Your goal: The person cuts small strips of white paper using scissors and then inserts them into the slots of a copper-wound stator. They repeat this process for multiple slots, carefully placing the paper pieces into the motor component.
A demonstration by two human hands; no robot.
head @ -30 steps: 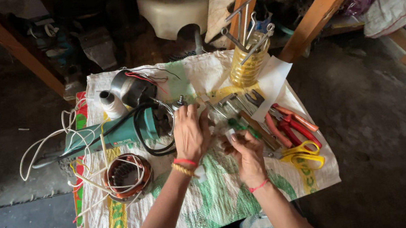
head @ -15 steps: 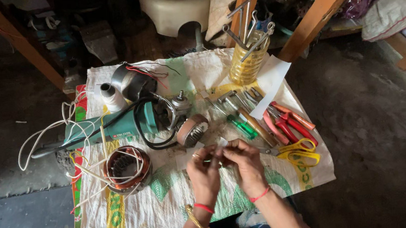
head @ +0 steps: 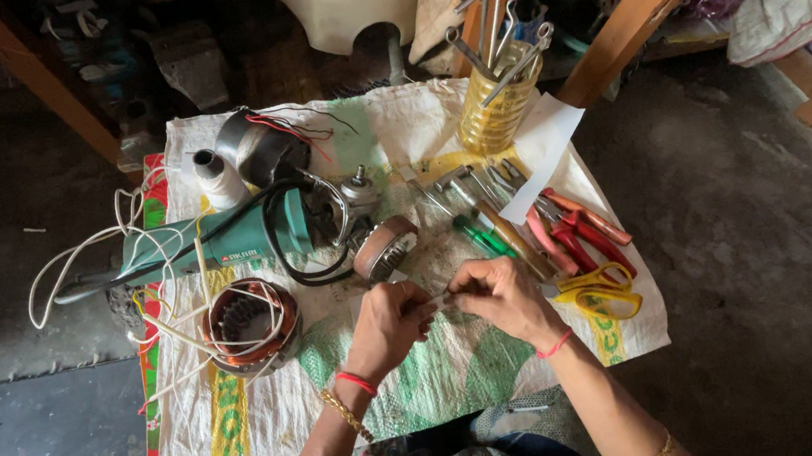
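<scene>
My left hand (head: 389, 322) and my right hand (head: 500, 298) meet over the middle of a woven sack mat (head: 276, 428). Together they pinch a small thin pale strip (head: 441, 301) between the fingertips. Just beyond my left hand lies a round motor part with copper windings (head: 385, 248). A green angle grinder (head: 226, 239) with a black cord lies to the left of it. A wound stator with white leads (head: 249, 325) sits at the near left. Green-handled screwdrivers (head: 479, 234) lie just past my right hand.
Red-handled pliers (head: 575, 232) and yellow-handled scissors (head: 602, 293) lie to the right. A yellow jar of tools (head: 497, 108) stands at the back, with a white thread spool (head: 216, 176) and a metal motor housing (head: 262, 151) at the back left. Wooden legs (head: 644, 4) frame the mat.
My left hand has drawn back from the motor part to the mat's middle and joined my right hand on the small strip. The motor part now lies uncovered.
</scene>
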